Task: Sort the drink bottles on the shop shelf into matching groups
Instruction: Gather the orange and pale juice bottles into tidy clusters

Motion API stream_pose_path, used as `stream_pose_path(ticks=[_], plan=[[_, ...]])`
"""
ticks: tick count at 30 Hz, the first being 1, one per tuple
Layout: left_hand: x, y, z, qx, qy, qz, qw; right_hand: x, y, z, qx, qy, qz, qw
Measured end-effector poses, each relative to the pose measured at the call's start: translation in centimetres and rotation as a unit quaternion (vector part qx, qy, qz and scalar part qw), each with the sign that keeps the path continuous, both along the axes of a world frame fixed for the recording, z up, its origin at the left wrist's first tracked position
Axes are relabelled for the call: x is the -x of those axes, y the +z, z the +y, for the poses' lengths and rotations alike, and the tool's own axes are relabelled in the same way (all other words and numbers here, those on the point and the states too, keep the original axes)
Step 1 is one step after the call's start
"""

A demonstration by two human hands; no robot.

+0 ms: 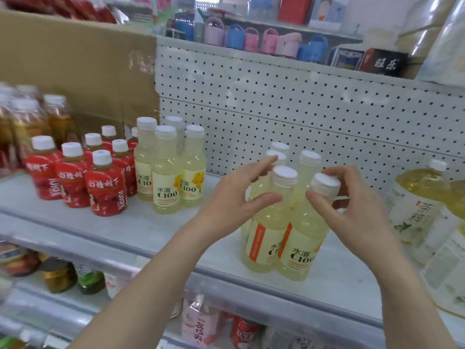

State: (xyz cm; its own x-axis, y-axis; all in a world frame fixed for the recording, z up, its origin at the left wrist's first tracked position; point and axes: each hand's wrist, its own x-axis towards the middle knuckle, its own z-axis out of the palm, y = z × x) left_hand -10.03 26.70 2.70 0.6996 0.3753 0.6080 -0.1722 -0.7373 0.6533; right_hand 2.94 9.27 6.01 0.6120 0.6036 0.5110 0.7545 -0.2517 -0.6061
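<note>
Several pale-yellow C100 lemon bottles (pixel 273 238) with white caps stand in a cluster at the shelf's right front. My left hand (pixel 236 197) reaches to the front-left bottle's neck: its thumb touches the shoulder and its nearly straight fingers pass behind the cap. My right hand (pixel 352 202) curls its fingers and thumb round the neck of the front-right bottle (pixel 302 243), just under the cap. A matching group of C100 bottles (pixel 167 182) stands mid-shelf. Left of it is a group of red-labelled juice bottles (pixel 105 190).
Amber tea bottles (pixel 30 122) stand at the far left before a cardboard sheet (pixel 75 66). Large yellow tea bottles (pixel 417 200) crowd the right end. A white pegboard (pixel 302 104) backs the shelf (pixel 156 230). Cans and bottles fill the lower shelf.
</note>
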Motion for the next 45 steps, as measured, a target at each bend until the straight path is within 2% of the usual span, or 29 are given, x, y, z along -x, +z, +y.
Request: stream_pose_path(ticks=[2, 4, 6, 8, 10, 12, 16, 20, 25, 31, 41, 43, 45], plan=[[1.5, -1.0, 1.6, -0.031, 0.113, -0.067, 0.991, 0.5, 0.9, 0.1, 0.001, -0.016, -0.013, 1.000], [3.5, -1.8, 4.2, -0.057, 0.251, -0.132, 0.957, 1.4, 2.3, 0.9, -0.028, -0.053, -0.067, 0.996], [5.5, -1.9, 7.3, -0.053, 0.344, -0.124, 0.929, 3.1, 3.6, 2.9, -0.067, -0.061, -0.133, 0.987], [6.8, -0.9, 10.2, -0.038, 0.375, -0.066, 0.924, 5.5, 4.6, 6.8, -0.083, -0.023, -0.185, 0.979], [7.2, 0.2, 12.4, -0.031, 0.353, -0.003, 0.935, 7.7, 5.2, 12.4, -0.019, 0.025, -0.198, 0.980], [7.3, 0.9, 13.7, -0.023, 0.310, 0.041, 0.950, 8.7, 4.9, 18.6, 0.088, 0.055, -0.184, 0.977], [8.1, 1.3, 15.0, -0.003, 0.253, 0.051, 0.966, 8.3, 3.1, 25.6, 0.197, 0.093, -0.126, 0.968], [9.5, 1.3, 15.4, 0.024, 0.192, 0.047, 0.980, 8.3, 3.4, 24.7, 0.208, 0.065, -0.136, 0.966], [10.0, 1.2, 14.8, 0.052, 0.126, 0.030, 0.990, 10.1, 5.3, 17.7, 0.275, 0.051, -0.154, 0.948], [8.6, 0.8, 12.9, 0.097, 0.044, 0.002, 0.994, 12.1, 6.0, 10.8, 0.266, 0.034, -0.148, 0.952], [5.1, 0.7, 10.0, 0.109, -0.023, 0.019, 0.994, 10.9, 5.5, 8.3, 0.284, -0.007, -0.171, 0.943], [4.6, 0.7, 9.7, 0.112, -0.035, 0.021, 0.993, 10.4, 5.1, 7.8, 0.243, -0.001, -0.190, 0.951], [4.3, 0.8, 9.5, 0.111, -0.041, 0.027, 0.993, 9.7, 5.2, 6.7, 0.134, -0.012, -0.191, 0.972]])
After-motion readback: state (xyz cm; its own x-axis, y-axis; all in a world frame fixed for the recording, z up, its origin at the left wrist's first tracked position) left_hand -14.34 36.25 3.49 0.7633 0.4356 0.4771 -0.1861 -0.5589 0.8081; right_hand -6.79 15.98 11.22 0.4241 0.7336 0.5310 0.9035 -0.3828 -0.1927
